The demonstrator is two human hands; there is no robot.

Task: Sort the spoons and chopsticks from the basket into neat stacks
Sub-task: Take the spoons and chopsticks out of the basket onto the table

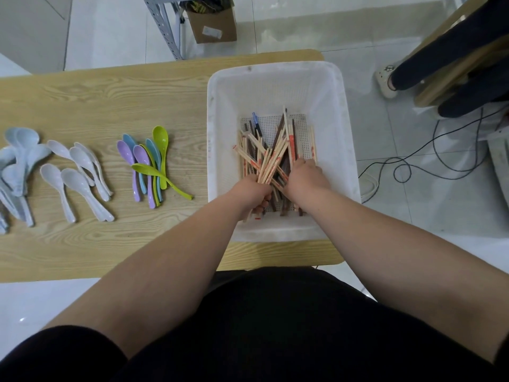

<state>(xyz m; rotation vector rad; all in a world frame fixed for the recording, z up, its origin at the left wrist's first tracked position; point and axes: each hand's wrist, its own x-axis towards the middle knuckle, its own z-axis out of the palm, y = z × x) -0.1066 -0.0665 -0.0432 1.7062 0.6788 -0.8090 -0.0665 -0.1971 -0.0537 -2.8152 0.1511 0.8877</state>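
Observation:
A white plastic basket (pixel 220 133) stands on the right end of the wooden table (pixel 110 100). Inside it lies a jumble of chopsticks (pixel 271 150), pale wooden ones with red marks mixed with dark brown ones. Both my hands are down in the basket. My left hand (pixel 254 193) is closed around a bundle of pale chopsticks. My right hand (pixel 307 176) rests among the chopsticks with its fingers curled into them. On the table lie coloured spoons (pixel 147 164) in purple, blue and green, white spoons (pixel 80 175), and pale blue spoons (pixel 18 166) at the far left.
The basket overhangs the table's right edge. Black cables (pixel 429 158) trail on the tiled floor to the right, near another person's legs and shoe (pixel 385 78). A cardboard box (pixel 213 23) and a metal rack leg (pixel 165 26) stand behind the table.

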